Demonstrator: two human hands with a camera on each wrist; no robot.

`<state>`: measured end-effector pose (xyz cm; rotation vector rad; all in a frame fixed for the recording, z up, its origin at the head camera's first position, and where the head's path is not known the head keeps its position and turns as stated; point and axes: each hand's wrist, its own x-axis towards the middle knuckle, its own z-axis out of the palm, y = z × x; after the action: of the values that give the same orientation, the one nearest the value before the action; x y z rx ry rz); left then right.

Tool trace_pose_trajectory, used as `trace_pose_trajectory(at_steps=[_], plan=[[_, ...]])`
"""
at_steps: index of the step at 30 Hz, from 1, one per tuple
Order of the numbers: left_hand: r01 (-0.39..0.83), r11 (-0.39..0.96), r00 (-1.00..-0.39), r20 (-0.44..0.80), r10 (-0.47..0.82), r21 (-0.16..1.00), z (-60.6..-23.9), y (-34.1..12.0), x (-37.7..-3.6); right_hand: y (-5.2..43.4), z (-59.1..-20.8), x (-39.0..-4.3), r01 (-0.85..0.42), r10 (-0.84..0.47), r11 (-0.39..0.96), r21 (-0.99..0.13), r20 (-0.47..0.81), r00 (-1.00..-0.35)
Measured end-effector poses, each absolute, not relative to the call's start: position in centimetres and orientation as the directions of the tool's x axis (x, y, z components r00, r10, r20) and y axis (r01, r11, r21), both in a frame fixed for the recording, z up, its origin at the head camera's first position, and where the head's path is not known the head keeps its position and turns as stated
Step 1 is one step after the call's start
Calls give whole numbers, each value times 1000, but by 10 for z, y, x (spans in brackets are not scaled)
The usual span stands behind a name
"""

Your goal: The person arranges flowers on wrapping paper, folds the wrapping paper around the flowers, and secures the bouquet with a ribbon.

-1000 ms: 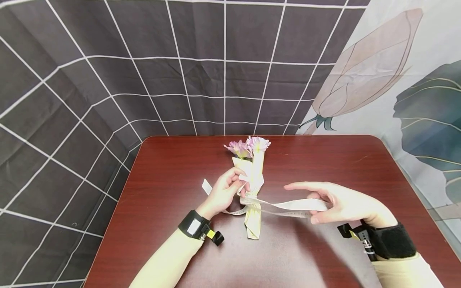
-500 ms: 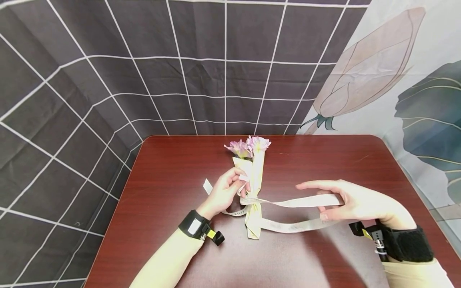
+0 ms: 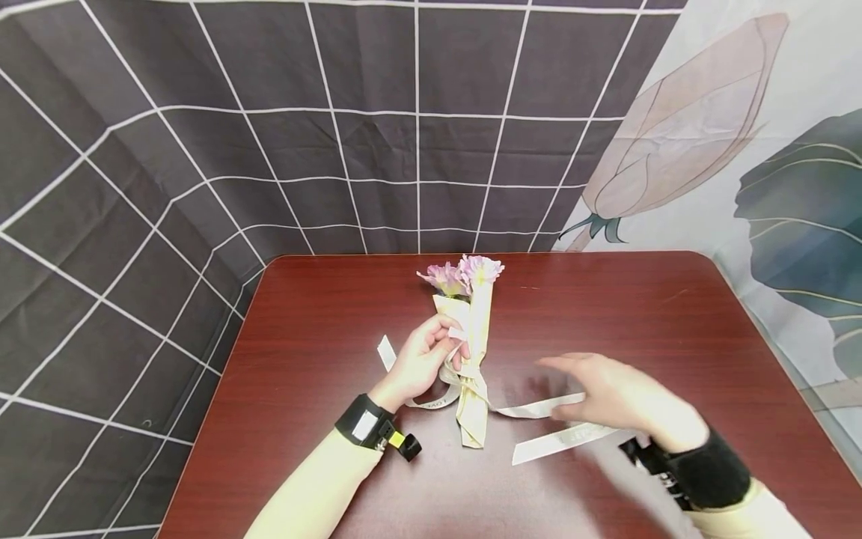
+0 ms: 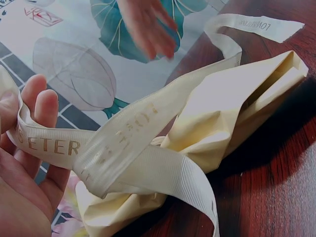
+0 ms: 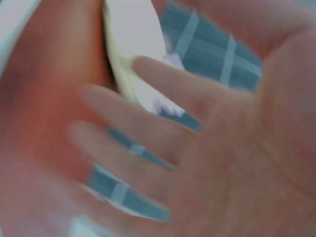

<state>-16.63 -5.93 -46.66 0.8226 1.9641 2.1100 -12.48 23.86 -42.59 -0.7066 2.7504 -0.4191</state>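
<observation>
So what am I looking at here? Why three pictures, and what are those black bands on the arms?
No machine here: a person works with bare hands. The big picture comes from a camera on the head, the other two from cameras strapped in those bands on each wrist. On the dark red table lies a small bouquet, pink flowers in cream paper, with a printed cream ribbon tied round it. The left hand pinches a loop of that ribbon beside the wrap. The right hand is blurred, fingers spread, above the loose ribbon end; it seems to hold nothing.
</observation>
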Motion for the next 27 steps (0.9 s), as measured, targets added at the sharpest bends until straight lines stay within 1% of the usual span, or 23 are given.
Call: trace_pose_trajectory(at_steps=[1,2,8,12,14,17,22,25,27], plan=[[258,-136,-840,292,458,956,-467,-59,-166,230,-435,-123,-458,-520,830,-318,-146,-841],[259,-139,-840,294,456,956,-467,-58,-166,223,-443,-122,-466,-522,829,-308,-131,-843],[270,-125,-846,297,443,955,-467,-57,-166,195,-478,-112,-490,-519,841,-228,-84,-851],[270,-124,-850,297,435,955,-467,-58,-166,192,-489,-110,-537,-547,811,-233,24,-837],[266,-130,-850,296,436,955,-467,-58,-166,192,-491,-111,-569,-571,772,-284,83,-817],[263,-137,-850,296,435,955,-468,-58,-167,192,-493,-113,-593,-599,680,-432,140,-789],[243,-148,-856,283,433,959,-470,-58,-166,186,-493,-114,-530,-586,475,-702,196,-786],[241,-147,-852,282,441,959,-472,-58,-165,180,-494,-114,-497,-569,347,-795,243,-786],[249,-140,-849,286,444,958,-472,-58,-165,176,-495,-114,-492,-563,268,-828,280,-778]])
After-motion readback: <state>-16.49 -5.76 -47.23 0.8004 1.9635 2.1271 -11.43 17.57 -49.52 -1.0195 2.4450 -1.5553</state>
